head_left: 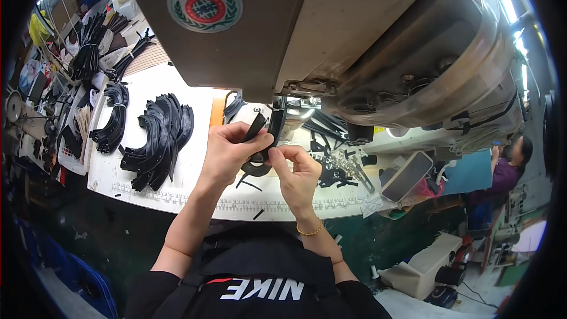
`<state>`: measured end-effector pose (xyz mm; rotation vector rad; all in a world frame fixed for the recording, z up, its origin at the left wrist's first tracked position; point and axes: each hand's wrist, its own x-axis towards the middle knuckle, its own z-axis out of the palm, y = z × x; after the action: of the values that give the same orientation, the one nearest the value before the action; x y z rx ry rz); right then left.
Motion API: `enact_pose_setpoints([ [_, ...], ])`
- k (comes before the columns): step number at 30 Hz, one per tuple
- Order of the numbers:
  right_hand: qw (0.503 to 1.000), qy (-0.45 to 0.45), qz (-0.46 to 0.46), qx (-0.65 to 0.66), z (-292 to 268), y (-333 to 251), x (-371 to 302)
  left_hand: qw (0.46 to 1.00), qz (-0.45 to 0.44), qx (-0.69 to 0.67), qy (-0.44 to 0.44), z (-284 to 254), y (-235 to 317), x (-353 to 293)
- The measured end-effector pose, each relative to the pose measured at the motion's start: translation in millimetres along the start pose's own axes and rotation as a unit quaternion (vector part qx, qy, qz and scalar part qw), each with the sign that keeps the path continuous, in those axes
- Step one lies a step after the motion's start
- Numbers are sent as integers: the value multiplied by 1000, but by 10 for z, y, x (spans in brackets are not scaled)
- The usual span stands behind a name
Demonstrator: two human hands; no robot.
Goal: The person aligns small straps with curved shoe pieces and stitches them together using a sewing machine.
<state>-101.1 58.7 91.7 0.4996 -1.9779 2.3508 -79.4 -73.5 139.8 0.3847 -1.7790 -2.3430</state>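
Head camera: a left hand grips a black strip between thumb and fingers, while the right hand, thumb and fingertips drawn together, pinches its near edge; the strip stands just below the head of a sewing machine, over a white desk, and whether its ends are one piece cannot be told behind the fingers; the chief hazard, by the look of it, is closeness, since fingertips near the stitching area could be caught were the machine to run; the strip's bend could also twist it out of line if either pinch loosened, leaving an edge crooked; thin black scraps near the desk's front edge might cling to the work or be dragged under it; to the right, loose metal pieces lie near enough that a sweeping wrist could scatter them.
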Motion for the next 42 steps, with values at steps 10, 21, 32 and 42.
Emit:
enact_pose_setpoints([
  [10,1000,12,-16,-12,-45,-92,162,999,-26,39,18,65,110,64],
  [21,998,-6,32,49,-16,-194,263,999,-22,-28,-21,21,103,129],
  [32,953,-79,-232,-178,12,-224,-19,941,-99,-312,-88,-360,105,-62],
  [42,993,-53,-66,-86,300,-396,-321,929,-5,-371,-5,-289,506,65],
])
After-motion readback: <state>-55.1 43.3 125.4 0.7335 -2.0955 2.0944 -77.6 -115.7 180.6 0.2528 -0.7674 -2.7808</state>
